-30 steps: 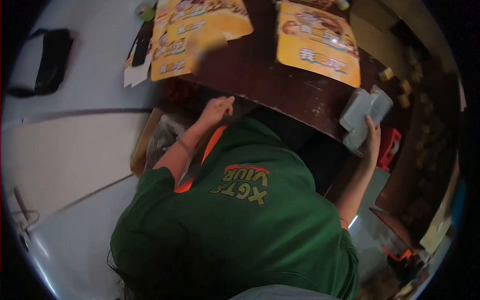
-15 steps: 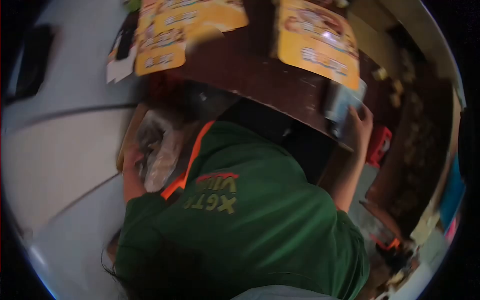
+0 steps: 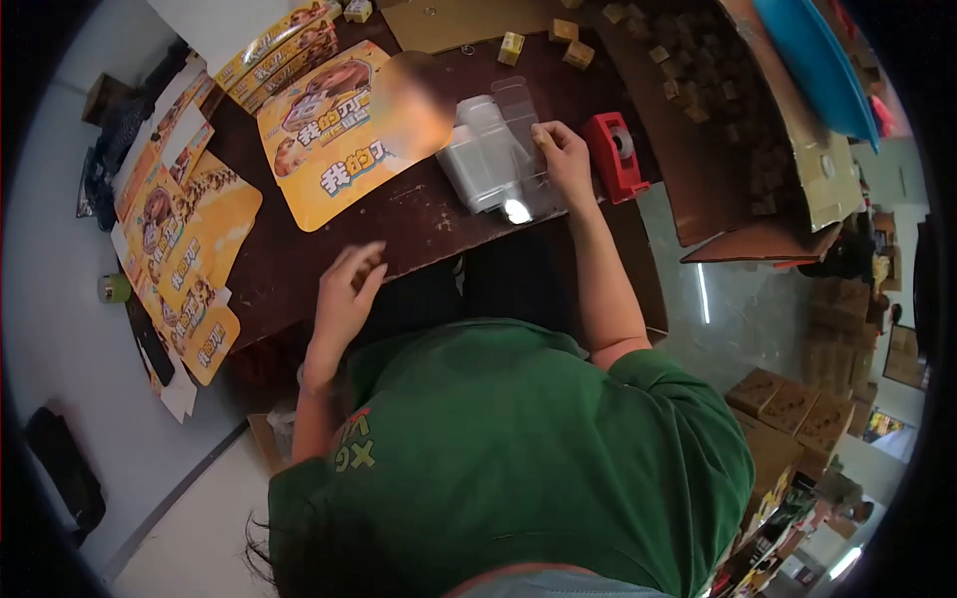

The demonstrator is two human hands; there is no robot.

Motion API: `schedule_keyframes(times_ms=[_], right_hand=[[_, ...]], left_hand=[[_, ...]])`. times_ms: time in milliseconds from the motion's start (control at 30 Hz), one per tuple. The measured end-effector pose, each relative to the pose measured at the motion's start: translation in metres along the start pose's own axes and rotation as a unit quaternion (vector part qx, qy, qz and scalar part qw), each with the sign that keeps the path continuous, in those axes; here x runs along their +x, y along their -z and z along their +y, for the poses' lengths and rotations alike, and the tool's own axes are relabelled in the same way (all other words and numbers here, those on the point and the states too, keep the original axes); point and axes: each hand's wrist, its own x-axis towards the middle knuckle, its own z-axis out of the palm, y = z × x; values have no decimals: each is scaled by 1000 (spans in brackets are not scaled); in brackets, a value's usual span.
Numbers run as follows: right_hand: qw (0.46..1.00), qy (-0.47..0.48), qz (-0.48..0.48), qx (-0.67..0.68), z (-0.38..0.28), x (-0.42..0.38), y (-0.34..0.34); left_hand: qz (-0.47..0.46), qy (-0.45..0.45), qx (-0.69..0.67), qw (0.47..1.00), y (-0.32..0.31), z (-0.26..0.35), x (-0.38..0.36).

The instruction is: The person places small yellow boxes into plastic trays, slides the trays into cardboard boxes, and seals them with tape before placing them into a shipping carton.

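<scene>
My right hand [image 3: 566, 164] is closed in a pinch at the right edge of a clear plastic package [image 3: 478, 164], which looks like folded transparent sheets or trays near the front of the dark red table. Over the table's front edge, my left hand [image 3: 347, 289] has its fingers loosely bent and apart, with nothing in them. Beyond the left hand lies a flat yellow printed card [image 3: 319, 189] with Chinese lettering. Part of that card is blurred.
A red tape dispenser [image 3: 613, 159] stands right of my right hand. Small yellow boxes [image 3: 563, 30] sit at the back. An open carton [image 3: 688, 189] holding many small blocks is at the right. More printed yellow cardboard [image 3: 169, 229] and stacked yellow boxes [image 3: 279, 50] lie left.
My left hand has risen from beside a box with plastic bags at the left to the table's front edge. My right hand now pinches the clear package farther onto the table. The view has turned.
</scene>
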Motion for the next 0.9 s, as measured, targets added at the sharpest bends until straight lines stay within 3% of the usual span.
schedule_keyframes(times_ms=[33,100,133,233,300,400,500,567,633,700,767,800,833,867,900], right_hand=[[999,-12,-8,31,2,-5,3],[995,-32,-31,91,6,-14,11],[995,-24,-49,85,-2,-22,14],[988,-57,-70,126,4,-38,18],[986,-63,-67,140,5,-38,18],[980,-67,-77,172,4,-37,20],[975,-65,-90,193,-1,-35,19],[979,-70,-97,167,-13,-36,18],[977,-62,-104,178,-18,-38,11],[974,-42,-130,182,-35,-45,-3],[965,-52,-175,189,-28,-52,-22],[992,75,-90,43,-33,-54,-25],[974,199,2,-105,-44,-54,-26],[911,314,94,-251,-55,-55,-23],[884,345,76,-306,-66,-58,-19]], left_hand=[[12,-27,53,998,-1,21,29],[178,-226,170,943,12,33,78],[193,-199,179,944,33,37,101],[325,-308,301,842,109,43,193],[381,-255,445,770,137,13,244],[283,-156,458,828,151,-43,278],[303,-203,456,812,127,-41,259],[284,-168,392,859,113,-35,241],[213,-163,228,936,60,15,199],[77,-132,-1,988,3,54,156],[-108,-25,-268,957,-57,73,118],[-178,44,-378,907,-80,75,105],[-222,89,-449,861,-94,75,95],[-258,116,-490,824,-98,73,93],[-293,137,-516,793,-96,70,94]])
